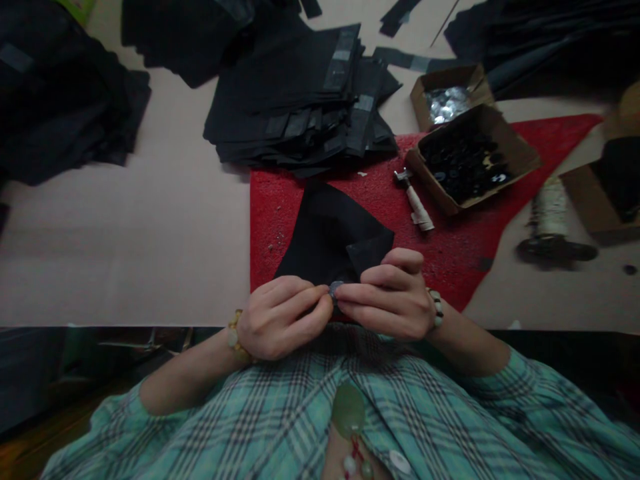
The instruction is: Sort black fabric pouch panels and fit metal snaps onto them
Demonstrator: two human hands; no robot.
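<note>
My left hand and my right hand meet at the table's front edge, fingertips pinched together. Between them shows a small silvery metal disc, at the near edge of a black sheet of material. That sheet lies on a red mat, with its right corner folded over beside my right fingers. Whether the disc is fixed to the sheet is hidden by my fingers. Beyond my right hand, a small hammer with a white-wrapped handle rests on the mat.
A carton of black round pieces stands on the mat's right, with a carton of silvery discs behind it. Black sheets are stacked at the back and left. A spool of pale cord stands at right.
</note>
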